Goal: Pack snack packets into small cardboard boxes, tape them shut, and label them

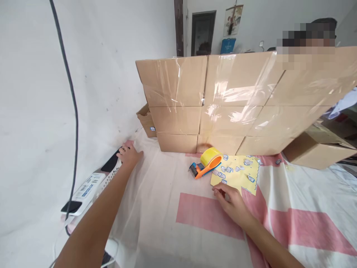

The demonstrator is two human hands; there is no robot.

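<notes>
My left hand [128, 155] rests at the far end of a white device with a perforated side [110, 175], fingers bent over it and thumb held apart. Beside those fingers lies a flat black object [112, 160]. Lower right, my right hand [230, 203] has its thumb and fingers drawn together; anything between them is too small to make out. It hovers by the near edge of a yellow sheet [237, 169] bearing small cut paper pieces with blue outlines [229, 169]. An orange and blue tape dispenser [208, 163] with a yellow roll lies beside the sheet.
Taped cardboard boxes [178, 119] form a wall behind the sheet. A smaller box [146, 121] stands at its left, an open carton [320, 147] at its right. A dark cable [71, 93] hangs along the left wall. Beyond the boxes is another person [323, 33].
</notes>
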